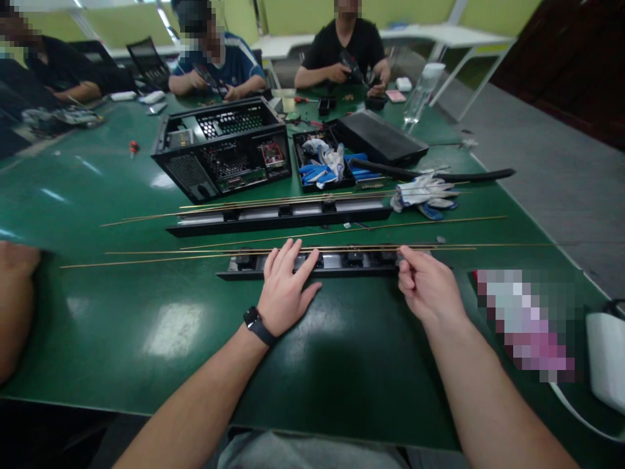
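Observation:
In front of me lies a long black channel-shaped rail [342, 272] with a shiny inner strip and dark blocks along it. Several thin brass-coloured rods [146, 260] stretch across it and past both its ends. My left hand [286, 286], a black watch on its wrist, rests open over the rail's middle with its fingers spread across the rods. At the rail's right end my right hand [430, 286] is closed, thumb and forefinger pinching a thin rod. A second, similar rail [278, 216] lies farther back, with more rods over it.
Behind the rails stand an open black computer case [222, 153] and a tray holding blue-and-white gloves [325, 166]. Another glove [424, 194] lies right, near a black strip [478, 175]. A clear bottle [422, 98] stands farther back. People sit across the table; another person's arm [17, 306] rests left.

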Motion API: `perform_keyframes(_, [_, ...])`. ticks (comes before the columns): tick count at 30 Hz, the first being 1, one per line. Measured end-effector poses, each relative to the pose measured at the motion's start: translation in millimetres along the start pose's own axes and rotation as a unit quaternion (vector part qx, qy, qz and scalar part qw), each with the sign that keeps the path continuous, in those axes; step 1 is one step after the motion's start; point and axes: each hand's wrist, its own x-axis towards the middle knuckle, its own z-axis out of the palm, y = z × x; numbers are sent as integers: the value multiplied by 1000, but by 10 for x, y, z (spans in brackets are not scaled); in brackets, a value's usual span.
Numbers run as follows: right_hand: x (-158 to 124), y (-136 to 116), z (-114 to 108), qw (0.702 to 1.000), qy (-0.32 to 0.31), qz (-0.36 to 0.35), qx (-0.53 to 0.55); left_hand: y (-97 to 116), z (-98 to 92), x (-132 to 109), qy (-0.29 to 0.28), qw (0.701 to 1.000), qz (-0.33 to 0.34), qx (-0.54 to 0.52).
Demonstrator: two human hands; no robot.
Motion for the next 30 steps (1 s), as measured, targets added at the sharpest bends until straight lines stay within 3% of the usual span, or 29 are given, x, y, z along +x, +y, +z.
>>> perform_keyframes(19, [-17,-11,36,999,-6,-14,-30,-27,20,44,-22,1000,-11,-16])
perform_keyframes(30, [-41,-42,53,1000,6,2,-11,-34,42,33,-6,1000,-1,-10])
